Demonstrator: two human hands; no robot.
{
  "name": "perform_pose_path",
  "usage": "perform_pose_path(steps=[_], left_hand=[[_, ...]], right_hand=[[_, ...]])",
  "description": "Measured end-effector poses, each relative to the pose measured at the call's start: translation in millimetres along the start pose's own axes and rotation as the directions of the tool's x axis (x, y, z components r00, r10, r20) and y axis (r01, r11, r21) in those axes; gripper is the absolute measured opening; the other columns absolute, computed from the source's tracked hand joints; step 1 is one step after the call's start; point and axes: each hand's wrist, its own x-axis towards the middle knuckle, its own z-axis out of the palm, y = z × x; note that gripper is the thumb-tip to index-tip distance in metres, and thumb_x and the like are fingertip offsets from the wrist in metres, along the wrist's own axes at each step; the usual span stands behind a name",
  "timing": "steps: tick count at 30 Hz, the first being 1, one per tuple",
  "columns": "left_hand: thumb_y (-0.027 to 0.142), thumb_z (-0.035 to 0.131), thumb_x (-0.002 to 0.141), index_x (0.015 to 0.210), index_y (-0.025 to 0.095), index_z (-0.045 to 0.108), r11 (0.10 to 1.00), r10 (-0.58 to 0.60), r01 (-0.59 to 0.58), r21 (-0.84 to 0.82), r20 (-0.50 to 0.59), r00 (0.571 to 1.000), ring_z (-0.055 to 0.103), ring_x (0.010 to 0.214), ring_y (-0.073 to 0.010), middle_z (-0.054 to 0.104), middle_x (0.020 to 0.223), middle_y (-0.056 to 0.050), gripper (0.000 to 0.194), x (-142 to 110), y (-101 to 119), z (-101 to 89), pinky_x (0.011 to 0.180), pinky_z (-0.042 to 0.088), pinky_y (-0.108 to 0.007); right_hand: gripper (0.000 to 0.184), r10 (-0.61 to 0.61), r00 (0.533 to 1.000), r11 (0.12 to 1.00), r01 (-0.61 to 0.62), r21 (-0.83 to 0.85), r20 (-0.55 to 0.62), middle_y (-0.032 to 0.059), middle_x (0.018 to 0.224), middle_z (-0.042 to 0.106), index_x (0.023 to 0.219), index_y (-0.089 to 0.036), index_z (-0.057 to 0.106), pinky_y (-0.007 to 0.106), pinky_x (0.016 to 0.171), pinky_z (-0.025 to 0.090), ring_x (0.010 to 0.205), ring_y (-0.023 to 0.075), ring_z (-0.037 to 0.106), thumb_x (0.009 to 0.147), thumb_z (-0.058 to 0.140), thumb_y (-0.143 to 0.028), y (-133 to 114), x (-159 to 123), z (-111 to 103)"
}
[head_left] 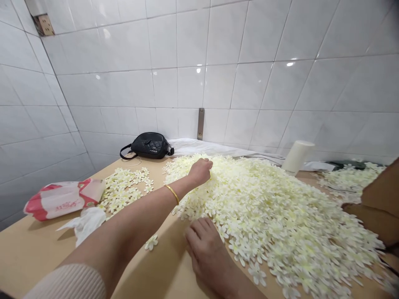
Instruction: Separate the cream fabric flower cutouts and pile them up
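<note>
A large heap of loose white and pale-yellow fabric flowers (264,203) covers the middle and right of the table. My left hand (201,171), with a gold bangle (172,194) on its wrist, reaches over the heap's left side. Its fingers are curled closed; whatever they hold is hidden. Nearer to me, my right hand (207,251) rests low at the heap's front left edge, fingers bent down and closed. I cannot see what lies beneath them. One single flower (151,242) lies apart on the table, left of my right hand.
A smaller flower patch (123,187) spreads by a red-and-white tissue pack (65,199) and a crumpled tissue (85,226). A black bag (151,145) stands near the tiled wall (218,45). Behind the heap, a white cup (297,157) leans. Brown cardboard (380,203) juts in at right.
</note>
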Motion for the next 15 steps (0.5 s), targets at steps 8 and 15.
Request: perform_pose_path(steps=[8,15], left_hand=[[0.010,0.044,0.071,0.092,0.015,0.058,0.998,0.054,-0.056,0.021,0.095,0.994,0.045,0.100,-0.0227,0.054,0.107,-0.010,0.026,-44.6,-6.9,-18.2,0.083,0.039,-0.035],[0.015,0.044,0.076,0.073,0.015,0.060,0.991,0.132,-0.132,-0.024,-0.001,0.991,0.048,0.087,-0.0200,0.061,0.083,-0.008,0.016,-138.4,-8.9,-49.0,0.078,0.040,-0.032]], right_hand=[[0.019,0.154,0.981,0.987,-0.157,-0.017,-0.118,0.0077,0.070,0.054,0.076,-0.014,0.057,0.032,0.066,0.033,0.070,0.0195,0.044,0.079,0.039,-0.008,18.0,0.8,-5.8],[0.014,0.096,0.993,0.995,-0.094,-0.033,0.064,0.0072,0.078,0.055,0.080,-0.015,0.061,0.034,0.071,0.032,0.080,0.0206,0.045,0.080,0.049,-0.024,12.5,-2.6,-13.0]])
